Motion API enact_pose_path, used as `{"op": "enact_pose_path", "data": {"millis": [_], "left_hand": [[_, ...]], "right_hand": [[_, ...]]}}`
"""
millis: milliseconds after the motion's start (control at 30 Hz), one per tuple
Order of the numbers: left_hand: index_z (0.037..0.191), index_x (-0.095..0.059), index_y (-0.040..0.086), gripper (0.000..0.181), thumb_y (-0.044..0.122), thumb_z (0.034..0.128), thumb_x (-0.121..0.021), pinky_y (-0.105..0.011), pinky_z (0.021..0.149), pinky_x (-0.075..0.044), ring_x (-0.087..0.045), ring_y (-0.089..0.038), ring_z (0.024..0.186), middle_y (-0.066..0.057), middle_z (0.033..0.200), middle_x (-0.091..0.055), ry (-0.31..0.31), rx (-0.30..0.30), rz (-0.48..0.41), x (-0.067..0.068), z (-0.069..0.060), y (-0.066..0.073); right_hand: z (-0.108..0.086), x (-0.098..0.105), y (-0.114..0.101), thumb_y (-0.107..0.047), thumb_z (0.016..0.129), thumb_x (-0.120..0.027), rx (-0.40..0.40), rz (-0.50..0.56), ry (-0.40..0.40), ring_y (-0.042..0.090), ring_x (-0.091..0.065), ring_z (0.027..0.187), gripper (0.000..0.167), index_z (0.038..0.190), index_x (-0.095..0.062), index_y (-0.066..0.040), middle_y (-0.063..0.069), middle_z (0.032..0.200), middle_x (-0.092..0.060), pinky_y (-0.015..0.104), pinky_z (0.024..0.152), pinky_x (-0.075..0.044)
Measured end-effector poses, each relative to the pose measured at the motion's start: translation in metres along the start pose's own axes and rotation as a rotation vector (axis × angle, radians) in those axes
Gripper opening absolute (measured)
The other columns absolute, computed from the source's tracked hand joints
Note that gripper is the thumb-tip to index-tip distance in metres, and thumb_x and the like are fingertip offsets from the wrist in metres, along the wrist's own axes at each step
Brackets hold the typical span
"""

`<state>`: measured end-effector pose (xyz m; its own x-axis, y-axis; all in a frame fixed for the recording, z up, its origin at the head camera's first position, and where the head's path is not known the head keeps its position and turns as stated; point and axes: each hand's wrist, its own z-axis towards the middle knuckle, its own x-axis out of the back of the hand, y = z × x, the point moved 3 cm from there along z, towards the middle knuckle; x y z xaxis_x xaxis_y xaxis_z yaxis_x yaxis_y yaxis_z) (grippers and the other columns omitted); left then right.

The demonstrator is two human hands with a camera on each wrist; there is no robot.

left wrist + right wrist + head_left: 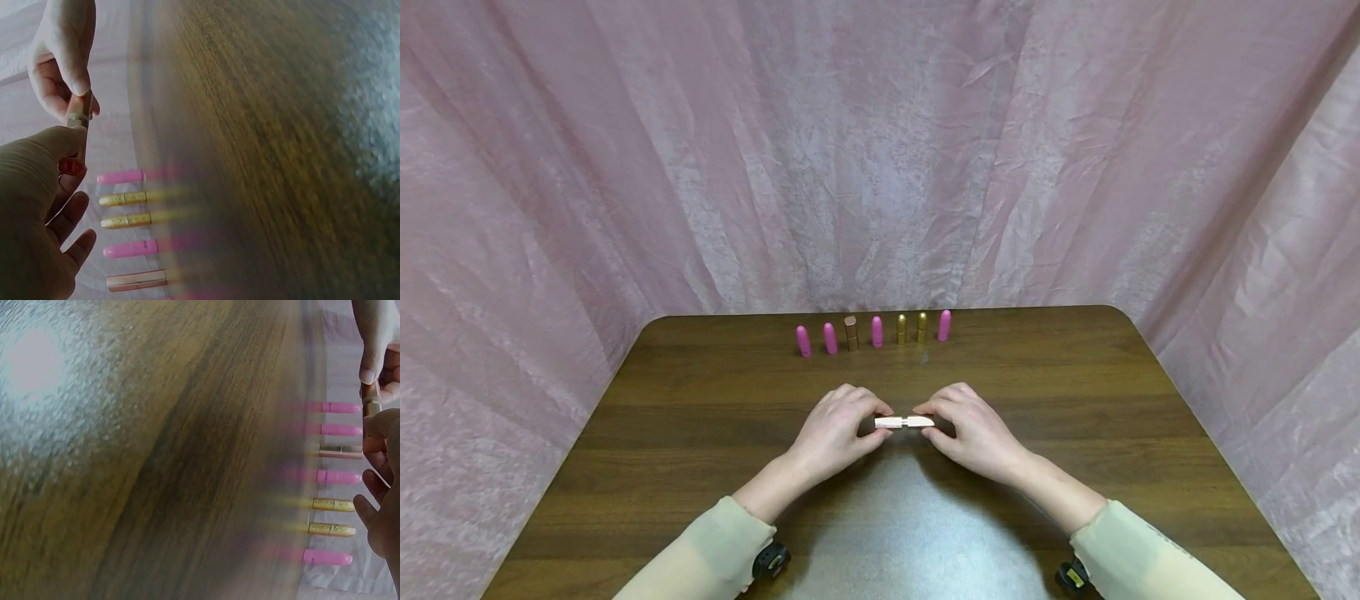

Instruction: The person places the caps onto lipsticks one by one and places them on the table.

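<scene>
Above the middle of the table, both hands hold one rose-gold lipstick tube level between them. My left hand pinches its left part between thumb and fingers. The right part is pinched by my right hand in the same way. A narrow band shows between the two parts, in the head view and in the left wrist view. A reddish end of the tube shows beside the left thumb. In the right wrist view the right fingers hide much of the tube.
Along the table's far edge stands a row of upright lipstick tubes: several pink ones, two gold ones and a rose-gold one. Pink curtains hang behind the brown wooden table. Light glares off its front middle.
</scene>
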<state>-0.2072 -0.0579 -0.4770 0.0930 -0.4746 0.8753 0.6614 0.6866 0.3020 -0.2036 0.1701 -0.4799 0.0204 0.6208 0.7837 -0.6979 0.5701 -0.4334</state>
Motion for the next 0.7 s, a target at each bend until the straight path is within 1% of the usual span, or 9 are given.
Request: {"op": "enact_pose_path", "data": {"millis": [200,567,700], "left_hand": [[0.104,-0.074,0.025,0.02,0.03,0.0867,-0.083,-0.036,0.092,-0.048,-0.058,-0.013,0.102,0.013,0.104,-0.068,-0.007,-0.004,-0.013,-0.0004,0.0003,0.0026],[0.103,-0.074,0.024,0.02,0.029,0.0859,-0.084,-0.036,0.091,-0.048,-0.059,-0.014,0.101,0.013,0.103,-0.068,-0.029,0.013,-0.008,-0.0006,0.0001,0.0033],[0.101,-0.074,0.024,0.019,0.031,0.086,-0.083,-0.037,0.09,-0.048,-0.059,-0.013,0.1,0.014,0.101,-0.067,-0.045,0.031,-0.004,-0.0011,0.0,0.0037]], "right_hand": [[0.0011,-0.0011,-0.0023,-0.015,0.087,-0.082,0.0,0.015,-0.015,0.014,-0.057,0.109,0.026,0.112,-0.076,-0.017,-0.007,0.107,-0.069,0.037,0.093,-0.049],[0.0015,-0.0032,-0.0026,-0.015,0.087,-0.082,-0.001,0.009,-0.015,0.015,-0.057,0.11,0.026,0.112,-0.076,-0.016,-0.007,0.108,-0.069,0.037,0.094,-0.049],[0.0017,-0.0044,-0.0026,-0.014,0.087,-0.082,-0.007,0.012,-0.014,0.014,-0.057,0.11,0.026,0.112,-0.076,-0.016,-0.007,0.108,-0.069,0.037,0.094,-0.049]]}}
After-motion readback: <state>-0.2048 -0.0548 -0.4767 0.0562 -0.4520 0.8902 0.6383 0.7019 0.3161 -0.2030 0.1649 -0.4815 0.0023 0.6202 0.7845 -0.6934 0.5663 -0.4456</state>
